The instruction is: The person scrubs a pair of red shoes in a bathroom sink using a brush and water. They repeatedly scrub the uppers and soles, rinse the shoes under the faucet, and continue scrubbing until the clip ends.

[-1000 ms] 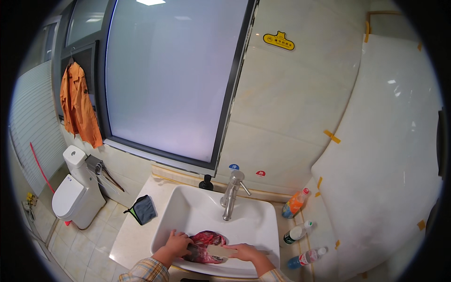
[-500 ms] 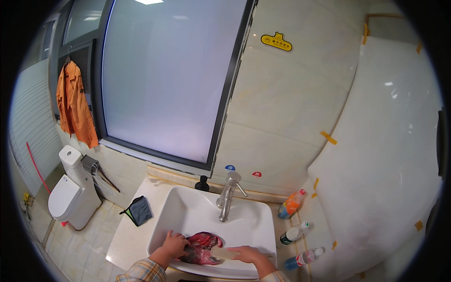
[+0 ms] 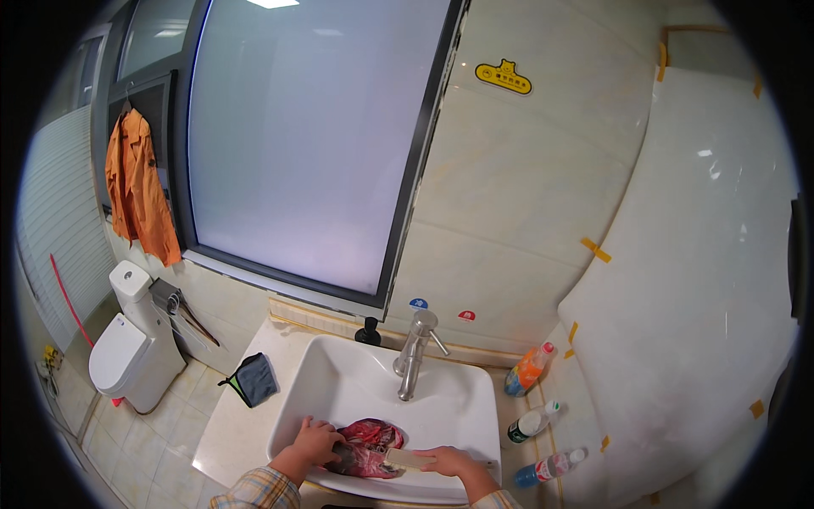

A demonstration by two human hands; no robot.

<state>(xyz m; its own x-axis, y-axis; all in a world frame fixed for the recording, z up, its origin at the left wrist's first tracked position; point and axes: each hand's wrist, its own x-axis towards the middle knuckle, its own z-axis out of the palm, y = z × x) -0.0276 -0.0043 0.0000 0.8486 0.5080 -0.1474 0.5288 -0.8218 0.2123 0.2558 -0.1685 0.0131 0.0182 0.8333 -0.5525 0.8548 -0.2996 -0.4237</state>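
A wet, crumpled red and dark cloth item (image 3: 377,435), with whitish patches like suds, lies in the near left part of the white sink (image 3: 458,403). My left hand (image 3: 315,443) grips its left end, fingers curled over the dark part. In my right hand (image 3: 449,462) is a pale, flat brush (image 3: 409,459), held from the right. The brush's front end rests against the cloth item's right side; its bristles are hidden. Over the sink's back edge rises the silver faucet (image 3: 410,360), and no water stream shows below its spout.
A black pump bottle (image 3: 368,332) stands behind the sink. On the counter's left lies a grey folded cloth (image 3: 251,380). To the right are an orange bottle (image 3: 528,370), a white-capped bottle (image 3: 532,422) and a bottle with blue liquid (image 3: 549,467). A toilet (image 3: 127,343) stands far left.
The brush and my right hand have shifted very slightly on the cloth item. My left hand keeps its grip. The whole view has moved a little.
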